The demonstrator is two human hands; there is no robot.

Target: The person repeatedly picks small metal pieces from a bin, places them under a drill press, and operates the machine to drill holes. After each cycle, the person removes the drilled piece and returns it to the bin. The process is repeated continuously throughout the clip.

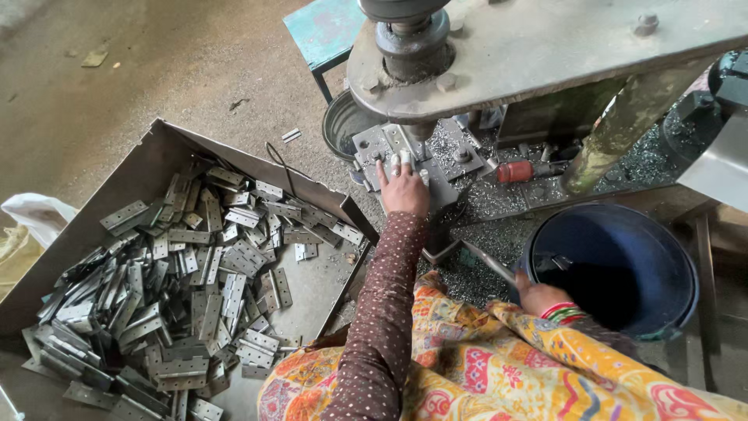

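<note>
Press machine [545, 47]; tray of hinges [187, 281]; blue bucket [623, 265]. My left hand [403, 187], fingers spread, seats a hinge plate [389, 148] under the ram. Right hand [538, 296] grips the lever [487, 261]. I judge pressing next: fingers clear first.

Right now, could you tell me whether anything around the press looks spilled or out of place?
Yes: metal shavings lie strewn over the press bed around the left hand, and one hinge plate lies on the floor outside the metal tray.
</note>
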